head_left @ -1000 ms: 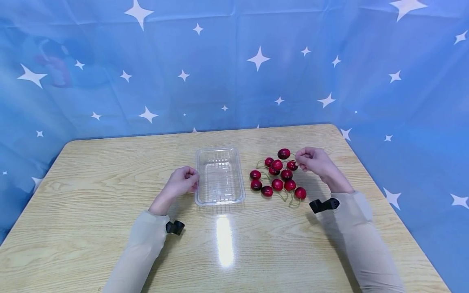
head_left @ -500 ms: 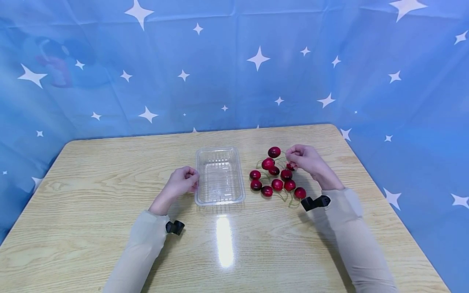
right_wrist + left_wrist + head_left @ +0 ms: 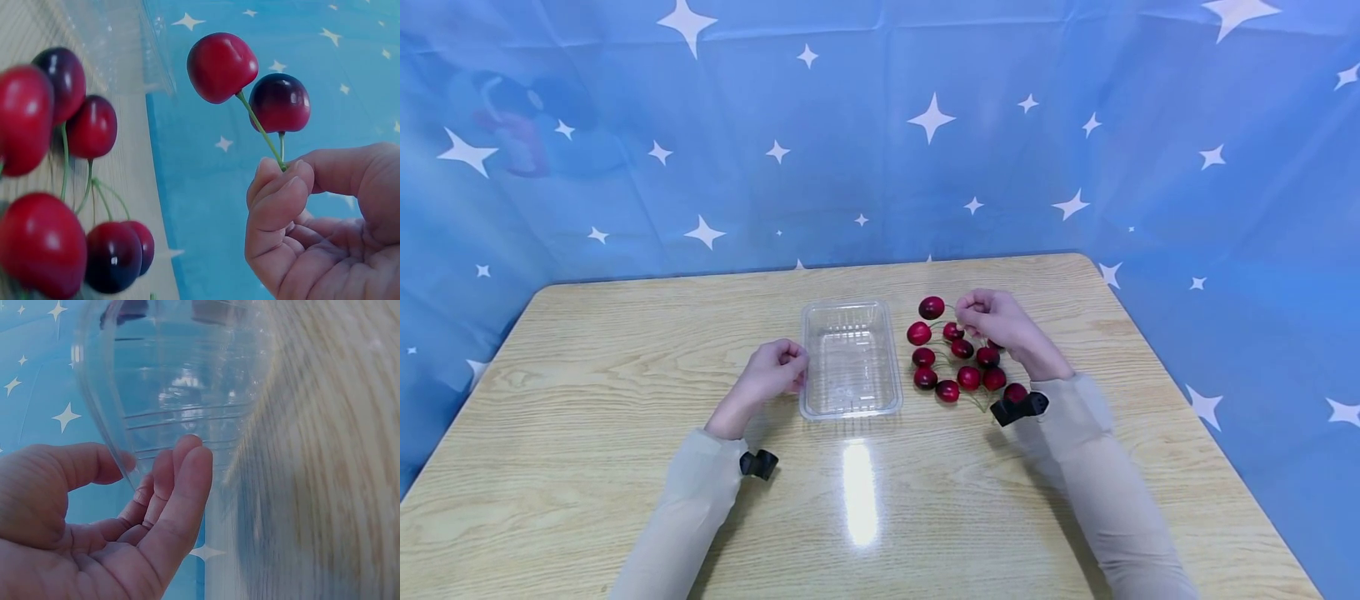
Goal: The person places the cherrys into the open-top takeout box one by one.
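Note:
A clear plastic box (image 3: 850, 412) stands on the table. At its left side my left hand (image 3: 773, 368) holds the rim, the thumb (image 3: 94, 464) on one side of the wall and curled fingers on the other. My right hand (image 3: 1000, 318) pinches the green stems of a pair of cherries between thumb and fingertips, above the other fruit. One cherry of the pair (image 3: 222, 67) is bright red, the other (image 3: 280, 103) dark on top. Several loose cherries (image 3: 968, 378) with stems lie right of the box, a few partly hidden by the right hand and wrist.
The wooden table (image 3: 625, 400) extends left and in front of the box. A blue star-patterned curtain (image 3: 880, 150) hangs behind and beside it. Each wrist carries a small black camera (image 3: 1019, 408). A bright light reflection shows in front of the box.
My right hand has moved left and slightly away, carrying the cherry pair over the pile toward the box. The left hand stays at the rim.

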`<state>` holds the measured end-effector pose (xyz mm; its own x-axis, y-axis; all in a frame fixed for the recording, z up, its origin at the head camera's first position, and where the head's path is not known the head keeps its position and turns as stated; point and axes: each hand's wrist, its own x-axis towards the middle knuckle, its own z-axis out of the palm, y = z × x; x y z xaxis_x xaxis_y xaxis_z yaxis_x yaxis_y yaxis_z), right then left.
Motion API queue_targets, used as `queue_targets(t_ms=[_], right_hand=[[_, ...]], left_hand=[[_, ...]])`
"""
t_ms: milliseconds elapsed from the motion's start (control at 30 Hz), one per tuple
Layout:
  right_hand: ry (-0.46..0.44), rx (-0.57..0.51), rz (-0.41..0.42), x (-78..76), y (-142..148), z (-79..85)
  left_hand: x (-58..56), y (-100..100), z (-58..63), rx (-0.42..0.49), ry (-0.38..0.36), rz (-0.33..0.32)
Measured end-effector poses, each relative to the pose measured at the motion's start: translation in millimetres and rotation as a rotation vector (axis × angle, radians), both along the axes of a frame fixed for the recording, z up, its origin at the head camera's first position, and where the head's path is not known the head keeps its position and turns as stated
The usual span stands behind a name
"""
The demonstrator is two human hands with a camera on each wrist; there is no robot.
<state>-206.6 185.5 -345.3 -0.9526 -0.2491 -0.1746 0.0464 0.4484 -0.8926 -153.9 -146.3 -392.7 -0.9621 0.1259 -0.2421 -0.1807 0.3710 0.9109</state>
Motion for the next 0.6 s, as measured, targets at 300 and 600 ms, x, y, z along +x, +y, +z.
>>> queue_targets(t_ms=[300, 600], right_hand=[[-0.027, -0.018, 0.031, -5.4, -23, 1.4], [-0.032, 0.002, 0.084, -9.3, -53, -0.8]], left_hand=[[-1.3, -1, -0.2, 0.007, -0.003, -0.006], [0.0, 0, 0.4, 0.003, -0.011, -0.009]])
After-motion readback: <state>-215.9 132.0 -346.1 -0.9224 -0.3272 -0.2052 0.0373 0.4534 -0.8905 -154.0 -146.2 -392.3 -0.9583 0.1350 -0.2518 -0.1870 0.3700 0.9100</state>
